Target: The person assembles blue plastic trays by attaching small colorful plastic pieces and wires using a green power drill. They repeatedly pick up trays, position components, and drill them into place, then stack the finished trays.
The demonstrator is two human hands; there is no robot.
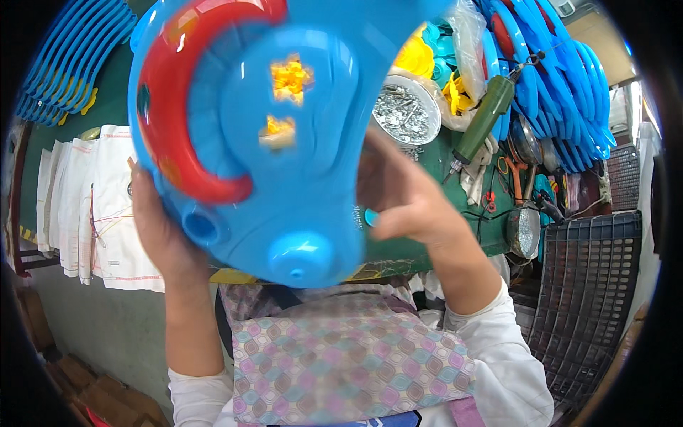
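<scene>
A large blue plastic toy panel point(299, 192) with a curved red piece point(160, 114) along its left side is held up before me. Through two cut-outs in it show yellow-orange parts point(290, 78). My left hand point(153, 213) grips the panel's lower left edge, with most of the fingers hidden behind. My right hand point(405, 196) is blurred beside the right edge, thumb apart from the fingers; some fingertips are hidden by the panel. Close to that thumb is a small teal piece point(371, 217); whether they touch I cannot tell.
A white bowl of screws point(407, 110) stands on the green table, near a hanging green electric screwdriver point(487, 117). Blue panels point(562, 78) are stacked at the right, more blue parts point(75, 53) at the far left. White sacks point(117, 206) drape the left edge; a grey crate point(590, 285) stands right.
</scene>
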